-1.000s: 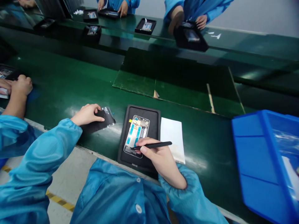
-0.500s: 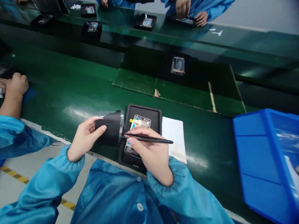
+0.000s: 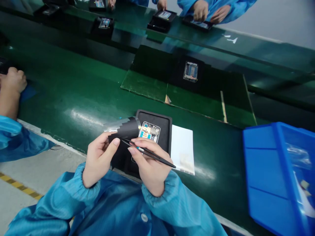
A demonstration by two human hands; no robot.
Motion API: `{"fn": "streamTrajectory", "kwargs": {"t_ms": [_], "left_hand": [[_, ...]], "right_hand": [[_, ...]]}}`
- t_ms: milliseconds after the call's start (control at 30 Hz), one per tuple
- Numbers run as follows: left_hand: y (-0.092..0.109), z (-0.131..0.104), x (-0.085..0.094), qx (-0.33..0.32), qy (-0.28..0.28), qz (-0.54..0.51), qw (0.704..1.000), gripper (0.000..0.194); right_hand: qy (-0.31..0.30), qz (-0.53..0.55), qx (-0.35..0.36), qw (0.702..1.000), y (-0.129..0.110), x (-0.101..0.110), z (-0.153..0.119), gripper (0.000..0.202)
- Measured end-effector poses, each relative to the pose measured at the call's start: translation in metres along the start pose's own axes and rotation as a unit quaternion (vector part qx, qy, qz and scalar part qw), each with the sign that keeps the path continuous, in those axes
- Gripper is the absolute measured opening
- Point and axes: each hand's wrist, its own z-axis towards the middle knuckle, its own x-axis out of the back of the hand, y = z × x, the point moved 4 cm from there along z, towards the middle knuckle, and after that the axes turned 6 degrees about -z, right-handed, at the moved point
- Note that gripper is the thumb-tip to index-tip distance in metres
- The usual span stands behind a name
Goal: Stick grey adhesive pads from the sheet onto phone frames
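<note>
Tweezers (image 3: 167,162) held close to a black sheet (image 3: 128,129)

Nearest are the wearer's blue sleeves (image 3: 182,200). The left hand (image 3: 98,159) pinches the sheet near one corner, thumb on top. The right hand (image 3: 152,167) has the tweezers in a closed, pen-like grip, the blunt end pointing right. Their tips are at the sheet, just beside the left thumb; whether they have caught it, I cannot tell. The sheet curves, with a clear strip along its far edge, and from here overlaps the left side of a black tray (image 3: 167,120). In the tray lies an opened phone (image 3: 154,130), its lower part mostly hidden by the right hand.

Just right of the tray is white paper (image 3: 182,141); farther right, a blue bin (image 3: 267,170) holds clear wrapping (image 3: 297,155). Tray and paper lie on a green bench (image 3: 73,82). At the left edge is a co-worker's hand (image 3: 14,80).

Beyond the tray lies a green board (image 3: 145,85), with a second phone (image 3: 190,71) over its dark part. Across the far bench (image 3: 258,49), more co-workers' hands (image 3: 200,11) are at trays, with white scraps (image 3: 232,40) nearby.
</note>
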Motion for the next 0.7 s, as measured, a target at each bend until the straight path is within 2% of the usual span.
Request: {"fn": "streamTrajectory", "kwargs": {"t_ms": [700], "left_hand": [[-0.0007, 0.0039, -0.0052, 0.008, -0.012, 0.019, 1.0, 0.027]], "right_hand": [[0.011, 0.004, -0.018, 1.0, 0.0079, 0.0022, 0.0018, 0.011]]}}
